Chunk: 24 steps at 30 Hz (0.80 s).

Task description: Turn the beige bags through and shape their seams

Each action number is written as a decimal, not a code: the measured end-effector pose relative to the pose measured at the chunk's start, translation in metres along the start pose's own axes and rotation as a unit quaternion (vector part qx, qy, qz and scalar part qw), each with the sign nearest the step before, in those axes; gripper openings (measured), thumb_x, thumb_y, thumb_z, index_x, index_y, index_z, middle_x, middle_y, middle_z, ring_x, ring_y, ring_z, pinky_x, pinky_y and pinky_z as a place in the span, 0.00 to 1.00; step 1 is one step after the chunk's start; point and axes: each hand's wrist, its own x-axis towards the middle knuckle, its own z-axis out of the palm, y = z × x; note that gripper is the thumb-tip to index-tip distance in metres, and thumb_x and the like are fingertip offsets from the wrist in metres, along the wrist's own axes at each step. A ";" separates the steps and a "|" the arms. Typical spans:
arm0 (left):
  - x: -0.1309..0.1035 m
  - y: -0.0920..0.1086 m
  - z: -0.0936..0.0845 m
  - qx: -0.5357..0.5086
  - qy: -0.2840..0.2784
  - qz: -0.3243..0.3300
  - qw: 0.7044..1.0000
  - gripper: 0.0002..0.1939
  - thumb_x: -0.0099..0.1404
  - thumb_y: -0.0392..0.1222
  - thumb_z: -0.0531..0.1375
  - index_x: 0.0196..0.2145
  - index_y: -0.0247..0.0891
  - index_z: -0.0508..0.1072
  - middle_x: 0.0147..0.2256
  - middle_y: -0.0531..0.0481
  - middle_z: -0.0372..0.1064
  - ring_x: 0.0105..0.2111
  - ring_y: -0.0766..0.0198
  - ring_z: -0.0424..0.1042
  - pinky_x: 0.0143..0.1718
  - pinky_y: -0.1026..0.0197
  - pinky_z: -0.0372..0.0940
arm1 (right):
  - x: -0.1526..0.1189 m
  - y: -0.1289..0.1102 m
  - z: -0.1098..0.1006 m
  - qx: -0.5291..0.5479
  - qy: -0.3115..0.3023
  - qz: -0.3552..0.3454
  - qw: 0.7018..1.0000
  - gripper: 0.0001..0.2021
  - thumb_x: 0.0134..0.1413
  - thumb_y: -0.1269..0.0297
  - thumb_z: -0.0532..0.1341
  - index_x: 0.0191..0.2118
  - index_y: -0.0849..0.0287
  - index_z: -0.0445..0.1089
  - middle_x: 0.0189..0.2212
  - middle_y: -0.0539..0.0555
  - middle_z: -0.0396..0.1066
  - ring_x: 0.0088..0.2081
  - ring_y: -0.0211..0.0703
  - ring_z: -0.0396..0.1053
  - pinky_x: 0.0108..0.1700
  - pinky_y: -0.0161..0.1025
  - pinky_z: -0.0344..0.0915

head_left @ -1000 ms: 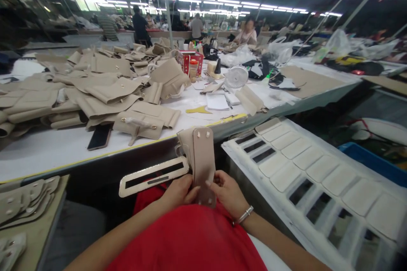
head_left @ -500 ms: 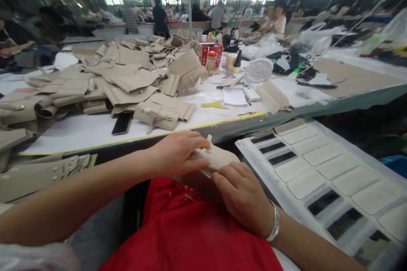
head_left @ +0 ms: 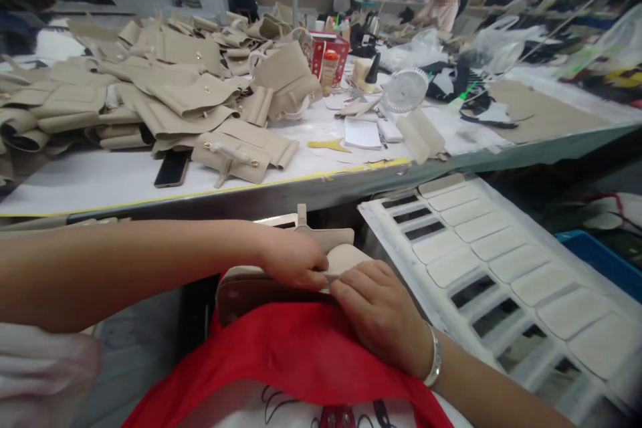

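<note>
A beige leather bag piece lies folded across my lap, over red cloth. My left hand presses down on its top fold with the fingers closed over it. My right hand, with a silver bracelet at the wrist, holds the same piece from the right side. A short tab of the piece sticks up just past my left hand. Both hands touch each other at the fold.
A long white worktable ahead carries a heap of beige bag parts, a black phone, a red box and a small white fan. A white tray of beige pads sits at my right. Other people work far behind.
The piece, held upright a second ago, has been laid flat and folded on my lap. My left hand moved over its top, and the view tilted down.
</note>
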 end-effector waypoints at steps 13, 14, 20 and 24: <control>0.020 -0.009 0.032 0.118 -0.028 0.003 0.993 0.08 0.56 0.40 0.55 0.22 0.37 0.71 0.19 0.53 0.63 0.19 0.68 0.57 0.20 0.65 0.48 | -0.019 -0.006 0.012 -0.038 -0.092 0.102 0.990 0.04 0.53 0.71 0.53 0.30 0.60 0.64 0.28 0.54 0.63 0.30 0.41 0.58 0.34 0.40 0.53; 0.020 -0.011 0.034 0.107 -0.024 0.001 0.994 0.08 0.55 0.40 0.56 0.22 0.37 0.71 0.19 0.53 0.63 0.19 0.67 0.57 0.20 0.66 0.48 | -0.019 -0.007 0.013 -0.034 -0.097 0.095 0.990 0.04 0.54 0.71 0.53 0.30 0.60 0.64 0.28 0.54 0.63 0.30 0.41 0.58 0.34 0.40 0.53; 0.012 -0.017 0.031 0.105 0.010 -0.001 0.994 0.08 0.56 0.39 0.54 0.23 0.36 0.70 0.21 0.52 0.64 0.21 0.67 0.59 0.22 0.65 0.50 | -0.018 -0.002 0.005 -0.020 -0.104 0.093 0.990 0.05 0.54 0.72 0.52 0.32 0.60 0.64 0.29 0.55 0.64 0.32 0.42 0.60 0.35 0.40 0.56; 0.002 -0.008 0.019 0.125 0.096 0.019 0.987 0.09 0.57 0.39 0.53 0.24 0.36 0.70 0.24 0.52 0.65 0.24 0.66 0.59 0.25 0.65 0.51 | -0.019 0.019 -0.017 -0.036 -0.034 0.171 0.984 0.07 0.51 0.70 0.57 0.38 0.58 0.64 0.37 0.56 0.65 0.41 0.46 0.62 0.43 0.43 0.58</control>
